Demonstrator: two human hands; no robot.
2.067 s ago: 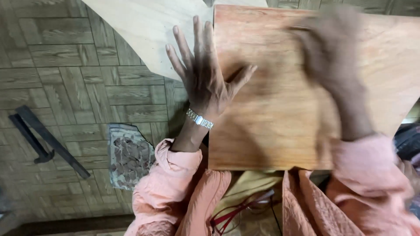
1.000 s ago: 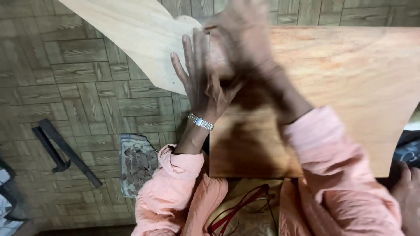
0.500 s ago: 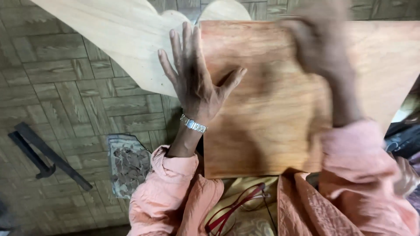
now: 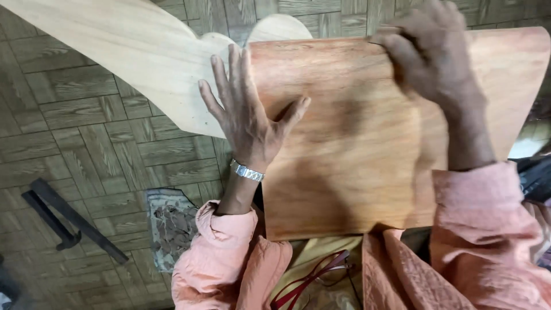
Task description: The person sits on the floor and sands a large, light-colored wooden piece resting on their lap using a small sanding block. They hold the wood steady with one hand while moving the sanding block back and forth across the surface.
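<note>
Over the parquet floor (image 4: 86, 143), the person's left hand (image 4: 247, 115) is lying flat, fingers spread wide, pressing the left edge of a reddish wooden board (image 4: 356, 155) resting across the lap. Farther right, the right hand (image 4: 430, 57) is curling down on the board's far edge; what it is gripping cannot be told. A pale curved board (image 4: 132, 51) is lying underneath.

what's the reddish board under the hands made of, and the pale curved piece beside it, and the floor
Reddish board: wood, by its long streaked grain; smooth, reddish-brown surface, possibly stained or sanded. The left hand lies flat on it; the right hand is at its far edge.
Pale curved piece: light wood, fine grain, looks unfinished, edge cut in curves.
Floor: looks like wood parquet in small blocks, dull and worn; could be imitation.
</note>
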